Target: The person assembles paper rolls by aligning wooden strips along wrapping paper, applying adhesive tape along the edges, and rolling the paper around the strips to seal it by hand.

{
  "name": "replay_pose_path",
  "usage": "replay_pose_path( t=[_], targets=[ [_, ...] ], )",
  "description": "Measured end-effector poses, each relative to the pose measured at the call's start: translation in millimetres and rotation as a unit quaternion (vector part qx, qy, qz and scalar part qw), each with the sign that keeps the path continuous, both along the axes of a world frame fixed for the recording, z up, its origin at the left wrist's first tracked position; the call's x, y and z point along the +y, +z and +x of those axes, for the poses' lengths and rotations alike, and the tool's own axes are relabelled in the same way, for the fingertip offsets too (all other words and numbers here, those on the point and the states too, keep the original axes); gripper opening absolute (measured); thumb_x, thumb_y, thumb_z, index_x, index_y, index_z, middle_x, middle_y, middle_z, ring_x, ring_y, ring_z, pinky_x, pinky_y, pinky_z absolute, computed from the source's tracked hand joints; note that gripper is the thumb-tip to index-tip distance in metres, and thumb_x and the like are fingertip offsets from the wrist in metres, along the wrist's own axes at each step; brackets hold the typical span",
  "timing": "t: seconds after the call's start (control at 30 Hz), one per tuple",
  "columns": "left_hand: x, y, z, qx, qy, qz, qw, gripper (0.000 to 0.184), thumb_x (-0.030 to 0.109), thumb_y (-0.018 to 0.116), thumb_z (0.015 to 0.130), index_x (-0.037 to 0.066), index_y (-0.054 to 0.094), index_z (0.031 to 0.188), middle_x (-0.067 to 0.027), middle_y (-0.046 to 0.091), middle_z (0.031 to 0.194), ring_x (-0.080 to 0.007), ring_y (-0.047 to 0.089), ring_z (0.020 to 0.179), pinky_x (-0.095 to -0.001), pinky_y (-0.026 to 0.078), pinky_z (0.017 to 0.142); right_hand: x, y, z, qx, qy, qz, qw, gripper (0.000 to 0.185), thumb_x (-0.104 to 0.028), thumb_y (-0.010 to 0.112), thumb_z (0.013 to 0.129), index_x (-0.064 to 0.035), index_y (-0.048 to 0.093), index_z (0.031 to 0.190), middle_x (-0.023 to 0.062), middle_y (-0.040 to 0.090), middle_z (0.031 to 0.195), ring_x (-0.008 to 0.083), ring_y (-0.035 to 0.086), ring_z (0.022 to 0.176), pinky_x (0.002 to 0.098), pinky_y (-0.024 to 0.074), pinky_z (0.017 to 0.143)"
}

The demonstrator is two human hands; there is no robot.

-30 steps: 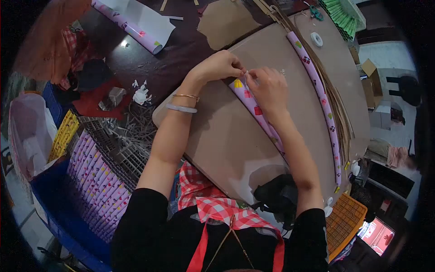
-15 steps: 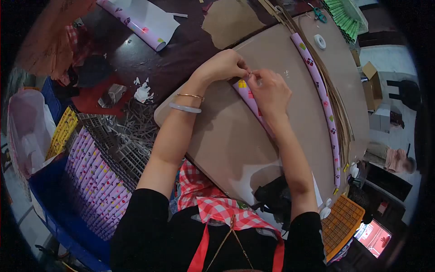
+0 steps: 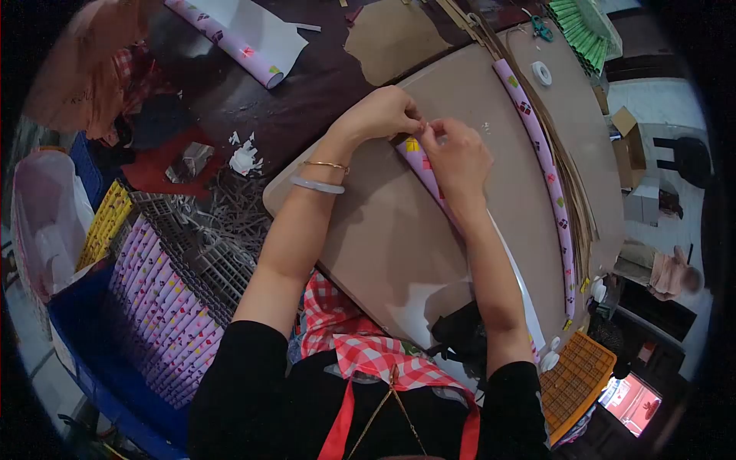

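Observation:
My left hand [image 3: 383,113] and my right hand [image 3: 460,159] meet above the beige tabletop [image 3: 399,230]. Both have thumb and fingertips pinched together, nearly touching each other. Whatever is between the fingertips is too small to make out. Just below them lies pink patterned paper [image 3: 418,165], partly covered by my right hand and forearm. Its white side [image 3: 510,253] shows along the right forearm. To the right, a long pink patterned paper roll [image 3: 546,165] lies beside a bundle of thin brown strips [image 3: 571,180].
A larger pink paper roll [image 3: 245,54] lies on the dark table at the back left. Finished pink rolls fill a blue crate [image 3: 84,360] at lower left. A tape roll [image 3: 541,73] and green scissors [image 3: 542,29] lie at the far right. Paper shreds [image 3: 222,222] lie left.
Both hands stay nearly in place, their fingertips still pinched close together. More of the paper's white side now shows beside my right forearm.

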State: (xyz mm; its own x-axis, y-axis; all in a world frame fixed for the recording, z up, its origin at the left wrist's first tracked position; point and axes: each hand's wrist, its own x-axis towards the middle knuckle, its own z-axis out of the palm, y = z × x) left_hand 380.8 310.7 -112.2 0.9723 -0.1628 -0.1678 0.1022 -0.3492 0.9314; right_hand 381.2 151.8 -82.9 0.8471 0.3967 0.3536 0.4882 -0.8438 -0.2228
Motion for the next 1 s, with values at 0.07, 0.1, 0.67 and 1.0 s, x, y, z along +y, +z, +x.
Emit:
replay_pose_path(
  t=[0.07, 0.1, 0.67, 1.0],
  targets=[
    [0, 1, 0, 0.003, -0.003, 0.008, 1.0, 0.02, 0.014, 0.065, 0.074, -0.003, 0.066, 0.085, -0.0051, 0.059, 0.058, -0.0079, 0.047, 0.043, -0.0246, 0.038, 0.041, 1, 1, -1, -0.002, 0.0, 0.009, 1.0, 0.011, -0.023, 0.063, 0.072, -0.0129, 0.064, 0.069, 0.0048, 0.063, 0.073, 0.0244, 0.06, 0.07, 0.0384, 0.0483, 0.058],
    [0, 2, 0, 0.003, -0.003, 0.007, 1.0, 0.02, 0.014, 0.065, 0.074, -0.003, 0.066, 0.085, -0.0051, 0.059, 0.058, -0.0079, 0.047, 0.043, -0.0246, 0.038, 0.041, 1, 1, -1, -0.002, 0.0, 0.009, 1.0, 0.011, -0.023, 0.063, 0.072, -0.0129, 0.064, 0.069, 0.0048, 0.063, 0.073, 0.0244, 0.06, 0.07, 0.0384, 0.0483, 0.058],
    [-1, 0, -1, -0.004, 0.008, -0.019, 1.0, 0.017, 0.013, 0.065, 0.073, -0.001, 0.067, 0.082, -0.0044, 0.058, 0.058, -0.0081, 0.047, 0.042, -0.0243, 0.038, 0.04, -7, -1, 1, 0.118, -0.024, 0.075, 0.99, 0.014, -0.023, 0.061, 0.075, -0.0093, 0.061, 0.073, 0.0076, 0.063, 0.072, 0.028, 0.062, 0.07, 0.0387, 0.0468, 0.059],
    [0, 4, -3, 0.018, 0.011, -0.027, 0.999, 0.019, 0.013, 0.065, 0.073, -0.003, 0.067, 0.083, -0.0035, 0.055, 0.053, -0.0078, 0.046, 0.04, -0.0237, 0.036, 0.038, -5, 4, 5, 0.146, -0.005, 0.039, 0.989, 0.023, -0.033, 0.062, 0.08, -0.0098, 0.061, 0.081, 0.0074, 0.062, 0.079, 0.0266, 0.061, 0.074, 0.0383, 0.0461, 0.062]
  ],
)
